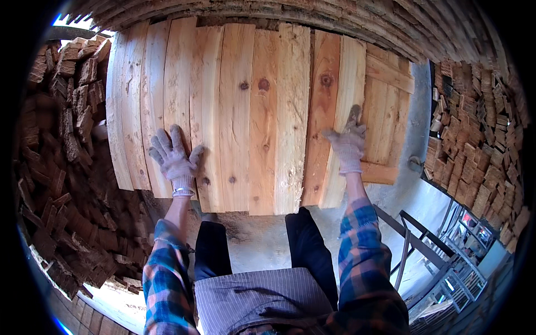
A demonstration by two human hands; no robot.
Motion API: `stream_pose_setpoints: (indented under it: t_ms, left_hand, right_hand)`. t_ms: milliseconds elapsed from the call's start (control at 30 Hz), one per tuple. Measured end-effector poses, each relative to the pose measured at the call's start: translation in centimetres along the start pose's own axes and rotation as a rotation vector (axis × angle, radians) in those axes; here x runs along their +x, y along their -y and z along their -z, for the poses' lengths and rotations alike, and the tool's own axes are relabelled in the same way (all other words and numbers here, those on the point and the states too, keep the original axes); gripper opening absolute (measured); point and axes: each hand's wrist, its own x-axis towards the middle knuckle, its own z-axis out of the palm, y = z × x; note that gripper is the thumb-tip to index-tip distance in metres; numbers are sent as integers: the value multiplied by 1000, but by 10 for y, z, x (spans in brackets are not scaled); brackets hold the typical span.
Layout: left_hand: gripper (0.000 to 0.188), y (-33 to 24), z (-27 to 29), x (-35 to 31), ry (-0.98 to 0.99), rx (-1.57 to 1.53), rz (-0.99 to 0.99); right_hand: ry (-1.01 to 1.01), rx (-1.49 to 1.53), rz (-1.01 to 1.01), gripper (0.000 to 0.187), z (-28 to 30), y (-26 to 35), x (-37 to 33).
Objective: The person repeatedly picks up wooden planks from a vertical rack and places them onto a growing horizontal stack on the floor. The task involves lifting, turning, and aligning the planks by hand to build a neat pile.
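Observation:
A row of pale and reddish wooden boards (234, 111) lies side by side before me, several with dark knots. My left hand (174, 159), in a greyish work glove, lies flat on the boards at the left with its fingers spread. My right hand (347, 144), gloved too, rests on a pale board (350, 67) near the right end of the row. Its thumb sticks out to the left and one finger points away from me; the other fingers look partly bent. At the right, beyond that board, a wooden panel with crosspieces (388, 75) shows.
Rough wood pieces are stacked high at the left (72, 134) and the right (474, 145). Long bark-edged strips (279, 10) run across the far side. Dark metal bars (413, 237) and a metal frame (460, 285) stand at the lower right.

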Motion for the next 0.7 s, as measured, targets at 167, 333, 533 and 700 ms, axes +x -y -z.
stream_pose_setpoints:
  t_ms: [167,333,533,700]
  left_hand:
    - [87,9,0,0,-2,41,23]
    - [84,8,2,-1,-69,-49,-10]
    - [48,-39,97,-105,541,-1327,763]
    - [31,-98,38,-207,823,-1925,1553]
  right_hand:
    - [91,483,25,103,51,12,-7]
    - [156,467,113,109,63,115,-65]
    - [374,494,-61,113,76,106,-38]
    - [544,1585,-295,103,98,35,-31]
